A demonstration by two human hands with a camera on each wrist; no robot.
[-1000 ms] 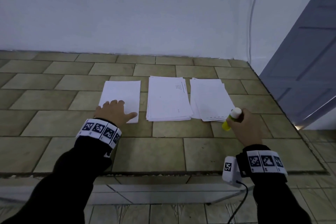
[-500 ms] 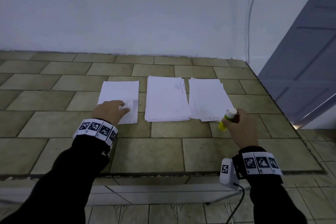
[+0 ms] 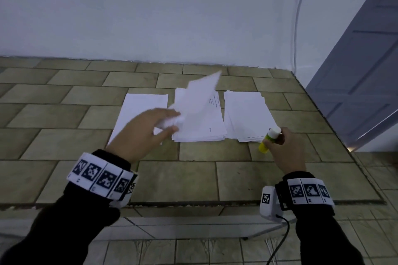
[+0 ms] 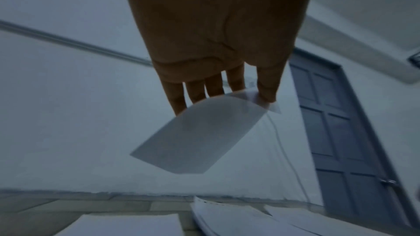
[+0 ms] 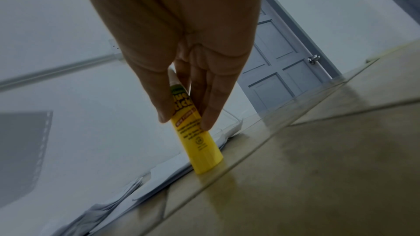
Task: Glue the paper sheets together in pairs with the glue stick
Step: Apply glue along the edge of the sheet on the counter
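My left hand pinches a corner of a white paper sheet and holds it in the air above the middle stack; from the left wrist view the sheet hangs from my thumb and fingers. A single sheet lies flat on the left. A fanned stack lies on the right. My right hand grips the yellow glue stick, white cap up, its base standing on the tiled counter at the right stack's near corner; the glue stick is also plain in the right wrist view.
The tiled counter ends in a front edge close to my wrists and meets a white wall behind. A grey-blue door stands at the right. A cable hangs from my right wrist camera.
My left hand has lifted a sheet off the left sheet's spot and swung it up and to the right, over the middle stack. The right hand with the glue stick has stayed put.
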